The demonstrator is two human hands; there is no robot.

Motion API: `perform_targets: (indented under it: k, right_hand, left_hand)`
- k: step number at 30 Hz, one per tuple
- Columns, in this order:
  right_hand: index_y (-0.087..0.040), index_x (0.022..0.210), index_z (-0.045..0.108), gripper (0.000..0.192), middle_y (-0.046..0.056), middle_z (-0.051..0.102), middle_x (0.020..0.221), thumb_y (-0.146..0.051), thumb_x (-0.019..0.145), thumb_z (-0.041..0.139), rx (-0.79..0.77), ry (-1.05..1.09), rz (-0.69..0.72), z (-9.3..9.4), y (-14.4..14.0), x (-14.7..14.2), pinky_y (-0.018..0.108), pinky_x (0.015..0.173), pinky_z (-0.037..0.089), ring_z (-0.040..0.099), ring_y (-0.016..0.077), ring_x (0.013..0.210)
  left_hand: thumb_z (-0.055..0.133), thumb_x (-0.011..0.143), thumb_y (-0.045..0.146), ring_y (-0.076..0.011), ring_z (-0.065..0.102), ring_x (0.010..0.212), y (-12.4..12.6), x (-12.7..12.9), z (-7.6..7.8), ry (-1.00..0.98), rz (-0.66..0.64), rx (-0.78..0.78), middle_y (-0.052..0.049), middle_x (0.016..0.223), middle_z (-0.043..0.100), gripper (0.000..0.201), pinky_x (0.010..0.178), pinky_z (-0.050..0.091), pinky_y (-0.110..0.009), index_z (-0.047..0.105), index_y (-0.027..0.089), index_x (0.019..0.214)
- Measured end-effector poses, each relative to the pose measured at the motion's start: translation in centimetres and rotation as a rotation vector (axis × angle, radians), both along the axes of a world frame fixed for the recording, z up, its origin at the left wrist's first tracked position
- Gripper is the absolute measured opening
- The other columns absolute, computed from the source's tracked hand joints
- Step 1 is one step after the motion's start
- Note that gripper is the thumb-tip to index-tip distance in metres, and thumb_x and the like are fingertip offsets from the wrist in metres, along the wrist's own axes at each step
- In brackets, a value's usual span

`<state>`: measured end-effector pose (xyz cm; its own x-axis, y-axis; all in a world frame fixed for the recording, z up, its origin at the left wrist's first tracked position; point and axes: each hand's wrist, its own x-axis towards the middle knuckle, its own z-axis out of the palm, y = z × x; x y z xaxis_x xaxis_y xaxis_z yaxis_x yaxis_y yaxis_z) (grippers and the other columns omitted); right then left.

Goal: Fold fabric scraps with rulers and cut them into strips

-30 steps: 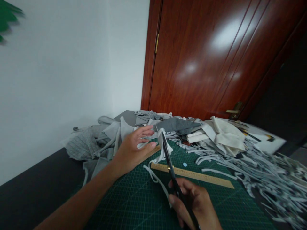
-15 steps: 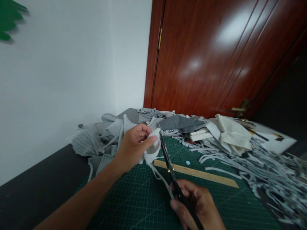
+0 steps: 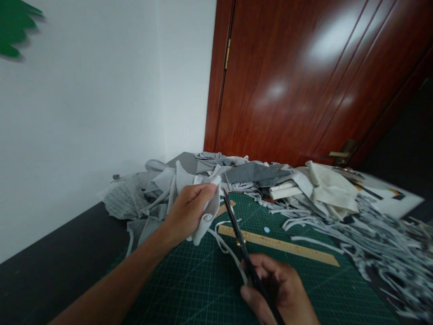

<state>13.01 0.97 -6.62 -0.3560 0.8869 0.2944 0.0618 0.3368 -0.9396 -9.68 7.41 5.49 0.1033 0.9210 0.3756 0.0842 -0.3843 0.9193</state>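
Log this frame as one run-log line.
left hand: grips white cloth piece | right hand: holds scissors, blades at cloth | under: green cutting mat, wooden ruler

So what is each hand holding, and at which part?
The left hand grips a white cloth piece at its bunched upper end. The right hand holds black scissors by the handles.

— Where am I looking from?
— One view only, worn on the head, facing forward and down, close over the green cutting mat (image 3: 189,289).
— How far does it reach?
— Up to the wooden door (image 3: 304,81); nothing else shares it.
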Motion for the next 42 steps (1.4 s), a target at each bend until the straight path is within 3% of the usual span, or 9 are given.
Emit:
perform_targets:
  k: [6,11,16,21,26,29,34,37,42]
  right_hand:
    - [-0.021,0.101,0.073,0.023,-0.008,0.045,0.061,-0.036,0.084,0.076,-0.044,-0.038,-0.053,0.3,-0.4,-0.1,0.026,0.048,0.023,0.036,0.0102,0.049]
    - [-0.021,0.098,0.074,0.021,-0.008,0.045,0.064,-0.034,0.081,0.076,-0.025,-0.057,-0.102,1.0,-0.8,-0.4,0.028,0.053,0.025,0.037,0.0120,0.055]
    - [-0.022,0.100,0.073,0.024,-0.008,0.043,0.062,-0.035,0.080,0.077,-0.055,-0.047,-0.078,1.3,-0.8,-0.5,0.028,0.053,0.023,0.034,0.0119,0.055]
    - [-0.022,0.097,0.073,0.024,-0.006,0.049,0.066,-0.036,0.079,0.079,-0.107,-0.069,-0.037,1.2,-0.6,0.1,0.028,0.054,0.028,0.040,0.0132,0.058]
    - [-0.022,0.113,0.072,0.040,-0.005,0.051,0.071,-0.040,0.079,0.081,-0.128,-0.168,0.002,0.9,-0.6,0.4,0.028,0.057,0.035,0.045,0.0145,0.060]
    - [-0.022,0.113,0.072,0.045,-0.005,0.049,0.070,-0.048,0.077,0.082,-0.111,-0.166,-0.086,0.8,-0.8,0.2,0.027,0.055,0.036,0.044,0.0143,0.059]
    - [-0.023,0.111,0.075,0.045,-0.004,0.053,0.068,-0.048,0.076,0.087,-0.058,-0.201,-0.112,1.2,-1.0,0.1,0.024,0.056,0.044,0.049,0.0150,0.060]
    - [-0.023,0.107,0.075,0.041,-0.006,0.049,0.065,-0.048,0.076,0.086,-0.043,-0.180,-0.085,1.1,-0.8,0.0,0.024,0.052,0.038,0.044,0.0132,0.056]
    - [-0.022,0.104,0.074,0.036,-0.007,0.044,0.064,-0.047,0.079,0.082,-0.069,-0.120,-0.079,0.3,-0.6,-0.3,0.026,0.050,0.028,0.038,0.0122,0.055]
  left_hand:
    - [0.069,0.082,0.030,-0.0108,0.052,0.057,-0.3,0.2,0.3,-0.058,-0.001,0.020,0.003,0.072,0.064,0.012,0.050,0.037,-0.021,0.063,0.020,0.087]
    - [0.068,0.081,0.031,-0.0093,0.049,0.054,-0.2,0.3,0.4,-0.115,0.042,0.032,0.005,0.067,0.061,0.015,0.049,0.037,-0.020,0.059,0.020,0.082]
    - [0.065,0.086,0.041,-0.0097,0.046,0.054,0.3,-0.1,0.1,-0.094,0.097,0.010,0.004,0.063,0.055,0.026,0.049,0.035,-0.021,0.061,0.019,0.075]
    - [0.064,0.086,0.043,-0.0096,0.042,0.052,0.5,-0.5,0.0,-0.022,0.147,0.009,0.004,0.058,0.050,0.032,0.048,0.030,-0.022,0.061,0.018,0.067]
    - [0.067,0.084,0.040,-0.0089,0.038,0.051,0.5,-0.8,0.2,0.069,0.241,0.055,0.004,0.055,0.046,0.034,0.047,0.024,-0.022,0.059,0.018,0.058]
    - [0.068,0.084,0.038,-0.0097,0.041,0.051,0.4,-0.8,0.3,0.087,0.277,0.070,0.003,0.055,0.051,0.030,0.046,0.025,-0.022,0.063,0.018,0.061]
    - [0.070,0.083,0.035,-0.0112,0.051,0.054,0.2,-0.5,0.3,0.050,0.287,0.088,0.001,0.062,0.064,0.020,0.048,0.034,-0.022,0.065,0.019,0.072]
    - [0.073,0.082,0.031,-0.0111,0.055,0.052,0.1,-0.2,0.1,-0.038,0.254,0.101,0.002,0.066,0.068,0.016,0.048,0.036,-0.022,0.060,0.022,0.080]
    - [0.076,0.078,0.029,-0.0109,0.054,0.050,0.1,0.2,-0.1,-0.096,0.184,0.072,0.003,0.064,0.067,0.021,0.048,0.035,-0.021,0.056,0.022,0.075]
